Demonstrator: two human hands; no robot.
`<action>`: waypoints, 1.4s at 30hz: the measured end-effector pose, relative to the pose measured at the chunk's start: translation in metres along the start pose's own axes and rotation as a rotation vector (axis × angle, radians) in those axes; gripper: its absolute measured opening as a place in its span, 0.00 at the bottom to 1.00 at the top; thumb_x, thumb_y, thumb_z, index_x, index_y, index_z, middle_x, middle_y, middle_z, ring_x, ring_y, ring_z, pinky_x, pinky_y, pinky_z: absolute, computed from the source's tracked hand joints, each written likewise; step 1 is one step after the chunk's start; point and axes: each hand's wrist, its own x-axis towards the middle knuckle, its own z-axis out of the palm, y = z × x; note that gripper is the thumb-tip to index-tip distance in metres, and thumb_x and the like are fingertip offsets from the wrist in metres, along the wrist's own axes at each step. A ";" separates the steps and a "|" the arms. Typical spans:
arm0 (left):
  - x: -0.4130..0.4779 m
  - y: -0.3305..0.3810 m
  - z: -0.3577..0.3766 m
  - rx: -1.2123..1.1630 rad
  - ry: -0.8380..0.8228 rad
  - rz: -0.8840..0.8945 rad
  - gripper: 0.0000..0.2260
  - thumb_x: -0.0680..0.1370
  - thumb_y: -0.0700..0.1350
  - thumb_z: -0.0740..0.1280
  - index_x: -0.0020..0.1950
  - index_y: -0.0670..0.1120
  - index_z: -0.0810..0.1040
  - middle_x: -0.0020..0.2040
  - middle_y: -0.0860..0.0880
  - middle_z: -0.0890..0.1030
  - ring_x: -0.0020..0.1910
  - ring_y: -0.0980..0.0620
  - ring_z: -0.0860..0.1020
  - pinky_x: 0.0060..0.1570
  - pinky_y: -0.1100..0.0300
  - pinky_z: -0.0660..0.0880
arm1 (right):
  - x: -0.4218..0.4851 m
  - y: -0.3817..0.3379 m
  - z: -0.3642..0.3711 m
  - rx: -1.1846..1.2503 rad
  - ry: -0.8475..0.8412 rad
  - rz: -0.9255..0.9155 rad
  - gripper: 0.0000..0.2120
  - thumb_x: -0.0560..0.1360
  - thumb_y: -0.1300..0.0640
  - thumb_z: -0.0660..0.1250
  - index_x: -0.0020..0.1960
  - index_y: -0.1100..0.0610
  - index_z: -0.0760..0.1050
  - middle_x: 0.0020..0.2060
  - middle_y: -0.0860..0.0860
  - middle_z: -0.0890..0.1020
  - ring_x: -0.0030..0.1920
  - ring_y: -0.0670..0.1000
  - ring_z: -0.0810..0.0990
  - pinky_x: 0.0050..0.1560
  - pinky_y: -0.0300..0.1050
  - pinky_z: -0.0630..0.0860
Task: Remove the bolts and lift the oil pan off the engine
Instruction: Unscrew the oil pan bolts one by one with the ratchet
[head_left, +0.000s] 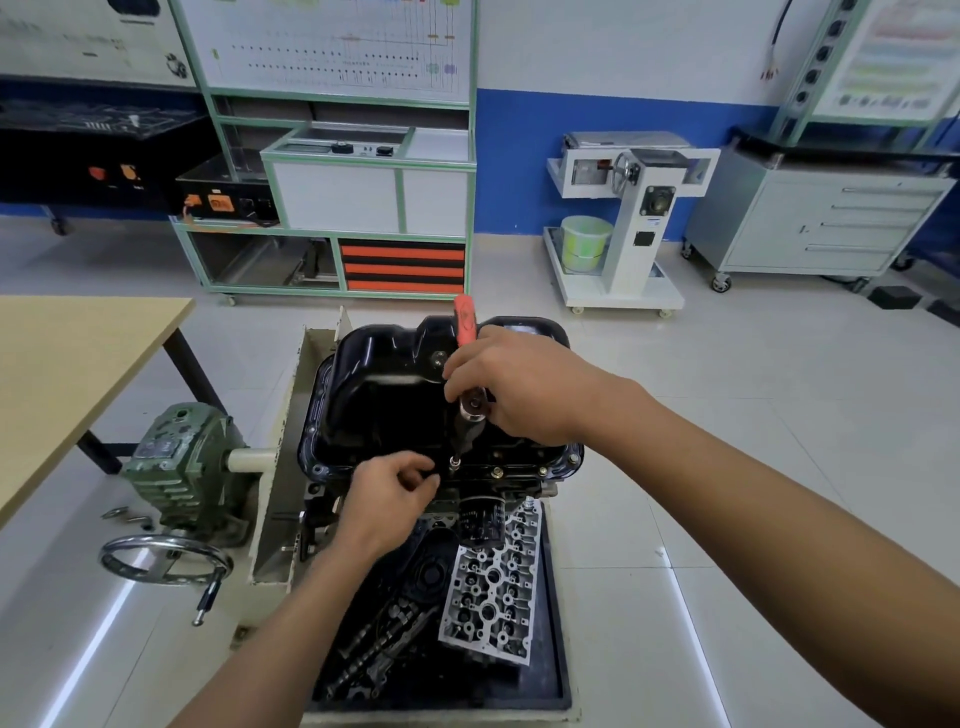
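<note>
Two hands work at one black oil pan (384, 400), which sits bottom up on the engine (519, 487), directly under and between them. The right hand (519, 384) is wrapped round one ratchet (466, 322), gripping it low near its head, so that the red handle sticks up and away past the knuckles. From under this hand a dark socket (466, 431) slants down to a single bolt (455, 462) on the pan's near flange. The left hand (387, 493) sits just below and to the left of that bolt with its fingers (423, 480) curled, the tips just beside the socket's lower end; whether they pinch anything cannot be told. To the right of the left hand, under the right wrist, three more bolt heads (497, 472) show in a row along the same flange. Just below the left hand's fingertips hangs one black oil filter (483, 522). Nearer the person, between the two forearms, one silver cylinder head (493, 587) lies in one dark tray (553, 649), with dark shaft parts beside it too jumbled to count. Out past the left hand's wrist side stand one green gearbox (182, 462) and one chrome handwheel (163, 558), and beyond them one wooden table (67, 364)
</note>
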 end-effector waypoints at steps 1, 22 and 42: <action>-0.003 -0.004 0.007 0.056 0.012 -0.024 0.05 0.77 0.47 0.75 0.52 0.52 0.85 0.35 0.54 0.80 0.31 0.58 0.77 0.35 0.65 0.74 | 0.000 0.000 0.000 -0.045 -0.023 0.026 0.20 0.73 0.66 0.68 0.61 0.49 0.81 0.57 0.46 0.81 0.58 0.53 0.76 0.46 0.48 0.74; -0.003 0.018 0.068 0.007 0.203 -0.181 0.05 0.75 0.45 0.73 0.41 0.53 0.81 0.26 0.57 0.79 0.26 0.59 0.77 0.21 0.69 0.66 | -0.014 0.023 0.012 0.393 0.258 0.331 0.07 0.69 0.62 0.79 0.43 0.54 0.82 0.38 0.41 0.71 0.40 0.41 0.73 0.45 0.32 0.69; -0.007 -0.036 -0.159 -0.332 0.467 -0.046 0.09 0.77 0.40 0.75 0.52 0.53 0.85 0.41 0.53 0.87 0.39 0.54 0.86 0.41 0.66 0.81 | 0.160 -0.053 -0.003 1.442 0.423 0.545 0.15 0.69 0.76 0.66 0.39 0.56 0.80 0.22 0.44 0.75 0.25 0.45 0.71 0.25 0.37 0.69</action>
